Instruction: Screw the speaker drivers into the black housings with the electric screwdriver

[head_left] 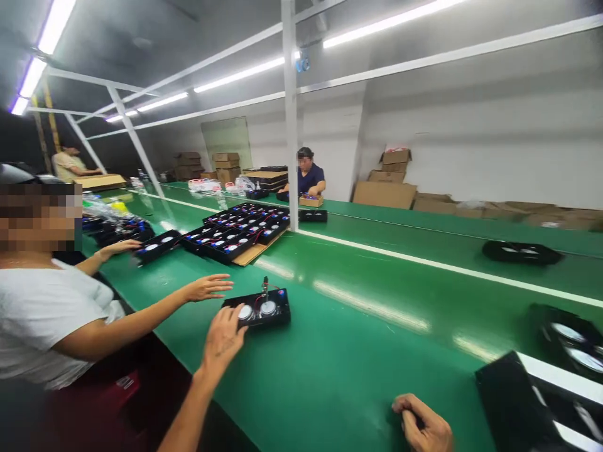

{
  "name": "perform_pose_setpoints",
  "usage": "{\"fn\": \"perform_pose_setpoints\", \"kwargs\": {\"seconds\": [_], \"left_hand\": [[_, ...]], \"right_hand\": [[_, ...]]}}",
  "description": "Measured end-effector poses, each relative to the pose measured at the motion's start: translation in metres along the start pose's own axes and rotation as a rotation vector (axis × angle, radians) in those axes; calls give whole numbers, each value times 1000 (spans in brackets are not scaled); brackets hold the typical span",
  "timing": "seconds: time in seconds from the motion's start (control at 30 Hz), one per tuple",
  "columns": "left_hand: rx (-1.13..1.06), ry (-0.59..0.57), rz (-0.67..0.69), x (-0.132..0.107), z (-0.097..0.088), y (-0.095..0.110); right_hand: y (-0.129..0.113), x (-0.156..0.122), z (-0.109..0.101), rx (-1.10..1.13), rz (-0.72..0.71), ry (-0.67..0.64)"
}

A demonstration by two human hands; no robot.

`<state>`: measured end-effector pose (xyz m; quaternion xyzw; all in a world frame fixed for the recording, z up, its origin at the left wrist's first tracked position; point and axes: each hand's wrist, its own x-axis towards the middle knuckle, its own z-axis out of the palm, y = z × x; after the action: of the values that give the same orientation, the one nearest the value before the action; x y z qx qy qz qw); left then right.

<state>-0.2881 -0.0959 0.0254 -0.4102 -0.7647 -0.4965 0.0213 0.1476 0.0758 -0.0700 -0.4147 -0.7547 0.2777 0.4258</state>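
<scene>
Left hand (223, 339) on black box (259, 312), left-centre of surface (330, 367), can't tell if clamped; right hand (424, 425) curled together, near right; raised red wire (272, 285) could snag co-worker's hand (207, 289) (it's close by) if box slides left

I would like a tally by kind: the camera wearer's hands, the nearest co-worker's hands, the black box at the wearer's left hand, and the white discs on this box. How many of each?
Wearer's left hand and right hand: 2
Co-worker's hands: 2
Black box: 1
White discs on it: 2
Total: 7
</scene>
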Motion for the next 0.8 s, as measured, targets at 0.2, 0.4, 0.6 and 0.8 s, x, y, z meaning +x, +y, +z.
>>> {"fn": "perform_pose_setpoints", "kwargs": {"seconds": [0.2, 0.4, 0.6, 0.8], "left_hand": [[276, -127, 33, -16, 18, 2], [-516, -528, -215, -95, 90, 127], [-561, -313, -64, -93, 76, 159], [-204, -10, 79, -60, 51, 91]], "right_hand": [[-51, -14, -4, 41, -43, -80], [-111, -33, 9, -33, -327, -154], [-132, -27, 56, -243, -418, -233], [-121, -7, 68, -464, -426, -321]]}}
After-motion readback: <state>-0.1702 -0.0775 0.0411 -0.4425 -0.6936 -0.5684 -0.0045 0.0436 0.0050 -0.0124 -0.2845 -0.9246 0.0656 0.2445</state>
